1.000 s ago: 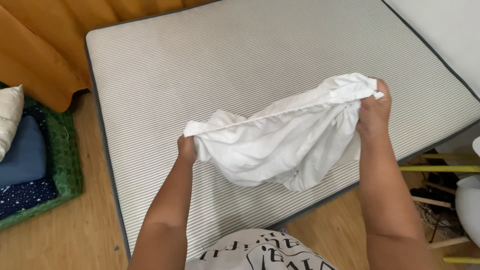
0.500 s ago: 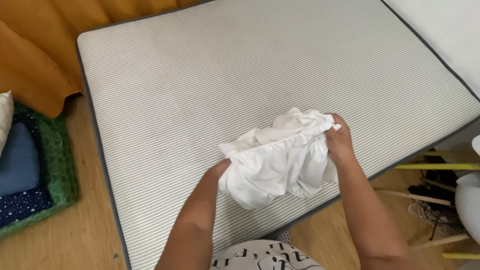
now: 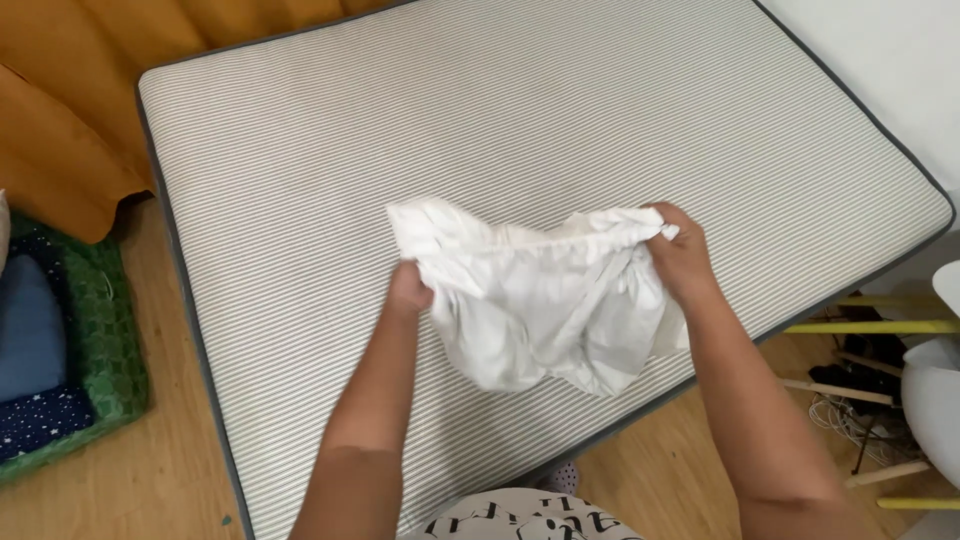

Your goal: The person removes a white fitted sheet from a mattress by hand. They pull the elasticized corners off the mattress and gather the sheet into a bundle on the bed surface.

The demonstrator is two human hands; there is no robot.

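2 hands are holding a white cloth (image 3: 540,300) above the striped mattress (image 3: 300,200). Left hand (image 3: 408,292) and right hand (image 3: 682,258) fingers are pinching its soft, light top edge, probably the best place to grab.

One white cloth (image 3: 540,310), one striped mattress (image 3: 500,130), two hands.

A bedroom in a home, as I see it from the head camera. A bare striped mattress (image 3: 520,130) with a dark edge fills most of the view and lies low on a wooden floor (image 3: 120,490). Orange curtains (image 3: 70,120) hang beyond its far end. Beside it sits a green basket (image 3: 105,330) holding blue cushions (image 3: 30,340), and a tangle of cables (image 3: 850,400) lies on the floor opposite.
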